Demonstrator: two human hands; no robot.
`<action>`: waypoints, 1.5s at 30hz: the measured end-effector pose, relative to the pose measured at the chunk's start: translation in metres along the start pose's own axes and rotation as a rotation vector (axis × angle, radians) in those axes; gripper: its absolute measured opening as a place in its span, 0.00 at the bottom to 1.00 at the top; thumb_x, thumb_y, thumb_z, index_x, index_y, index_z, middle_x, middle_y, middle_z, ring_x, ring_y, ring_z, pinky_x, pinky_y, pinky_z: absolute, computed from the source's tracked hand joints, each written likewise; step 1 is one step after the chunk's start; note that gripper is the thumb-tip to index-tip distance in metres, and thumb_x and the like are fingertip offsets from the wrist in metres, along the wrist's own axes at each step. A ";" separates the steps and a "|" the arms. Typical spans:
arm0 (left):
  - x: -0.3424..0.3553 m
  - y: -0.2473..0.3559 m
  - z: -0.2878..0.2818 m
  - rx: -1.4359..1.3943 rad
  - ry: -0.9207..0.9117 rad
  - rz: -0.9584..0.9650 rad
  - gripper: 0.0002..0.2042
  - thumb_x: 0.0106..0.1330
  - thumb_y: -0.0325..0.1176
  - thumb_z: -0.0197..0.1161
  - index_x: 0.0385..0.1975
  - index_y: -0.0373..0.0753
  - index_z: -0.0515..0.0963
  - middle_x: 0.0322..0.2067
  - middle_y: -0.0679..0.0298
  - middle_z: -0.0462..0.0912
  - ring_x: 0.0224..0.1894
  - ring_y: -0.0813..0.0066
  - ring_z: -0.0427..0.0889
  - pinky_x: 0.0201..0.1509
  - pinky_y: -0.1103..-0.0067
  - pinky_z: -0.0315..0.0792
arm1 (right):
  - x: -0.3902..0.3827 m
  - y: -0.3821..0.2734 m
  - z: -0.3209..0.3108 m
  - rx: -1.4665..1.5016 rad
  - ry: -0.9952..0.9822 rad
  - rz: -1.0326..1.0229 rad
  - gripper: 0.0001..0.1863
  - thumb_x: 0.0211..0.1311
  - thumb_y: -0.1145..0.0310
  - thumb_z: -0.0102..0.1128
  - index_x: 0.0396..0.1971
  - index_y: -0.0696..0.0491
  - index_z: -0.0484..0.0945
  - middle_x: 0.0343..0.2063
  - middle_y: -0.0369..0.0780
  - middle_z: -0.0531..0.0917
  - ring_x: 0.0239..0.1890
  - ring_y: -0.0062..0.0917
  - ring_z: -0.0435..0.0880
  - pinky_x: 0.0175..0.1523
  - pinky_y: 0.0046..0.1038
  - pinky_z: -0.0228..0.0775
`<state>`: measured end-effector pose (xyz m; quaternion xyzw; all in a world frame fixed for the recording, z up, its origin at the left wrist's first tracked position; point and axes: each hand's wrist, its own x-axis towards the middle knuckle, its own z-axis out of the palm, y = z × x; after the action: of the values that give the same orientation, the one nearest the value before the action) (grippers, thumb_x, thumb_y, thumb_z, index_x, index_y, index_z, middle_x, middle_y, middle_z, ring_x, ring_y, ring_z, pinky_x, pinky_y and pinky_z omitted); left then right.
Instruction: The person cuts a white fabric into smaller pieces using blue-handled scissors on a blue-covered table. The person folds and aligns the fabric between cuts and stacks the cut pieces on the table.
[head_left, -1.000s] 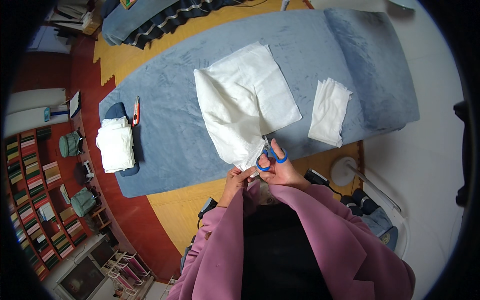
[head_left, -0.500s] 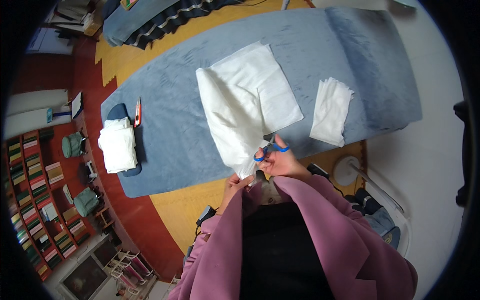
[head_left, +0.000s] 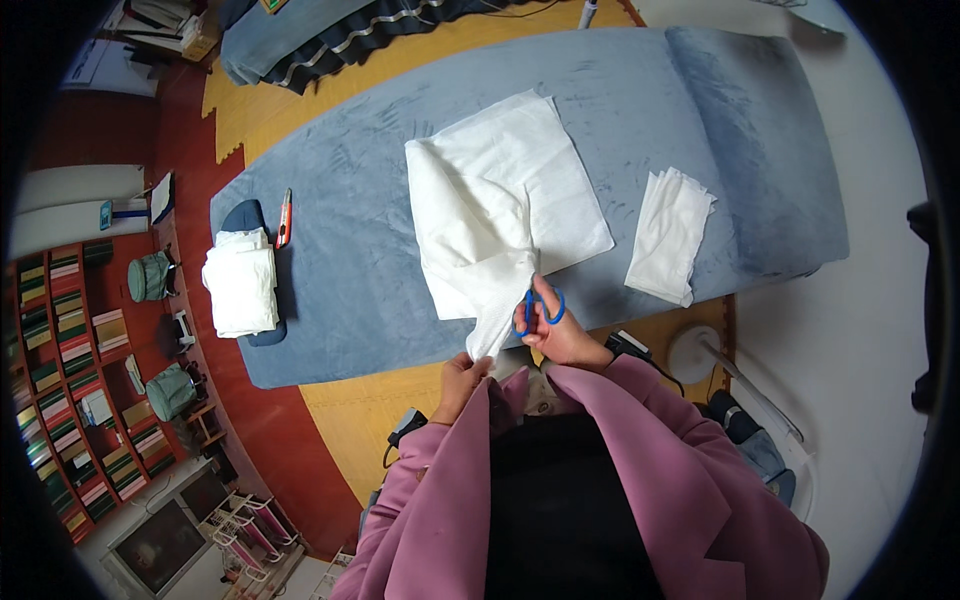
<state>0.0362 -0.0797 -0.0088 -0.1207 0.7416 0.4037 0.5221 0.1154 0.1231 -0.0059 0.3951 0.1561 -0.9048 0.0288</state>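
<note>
A large sheet of white cloth (head_left: 480, 210) lies rumpled on the blue-grey covered bed (head_left: 340, 250). One corner of it is drawn over the near edge, where my left hand (head_left: 462, 385) pinches it. My right hand (head_left: 560, 335) has its fingers through the blue handles of a pair of scissors (head_left: 553, 308). The blades point away from me at the cloth and are mostly hidden by it. To the right rests a smaller folded white cloth (head_left: 670, 235) with uneven edges.
On the bed's left, a stack of folded white cloths (head_left: 240, 290) sits on a dark blue pad (head_left: 245, 215), with a red utility knife (head_left: 285, 220) beside it. A white lamp stand (head_left: 695, 350) is on the floor at right. A bookshelf (head_left: 80, 370) fills the far left.
The scissors' handles have come closer together and the blades have moved into the cloth. The held corner is pulled tauter toward me. The whole view has shifted slightly.
</note>
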 end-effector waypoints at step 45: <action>0.035 0.081 0.053 0.810 0.135 1.569 0.10 0.45 0.26 0.63 0.30 0.39 0.76 0.27 0.63 0.73 0.30 0.63 0.74 0.30 0.72 0.71 | -0.057 -0.026 0.022 0.082 0.006 0.515 0.40 0.55 0.20 0.44 0.28 0.50 0.75 0.23 0.32 0.77 0.27 0.18 0.75 0.24 0.18 0.54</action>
<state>0.0082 0.0192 -0.0080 0.5933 0.7260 0.3438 0.0525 0.1347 0.1366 0.0562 0.4255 0.0140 -0.8720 0.2416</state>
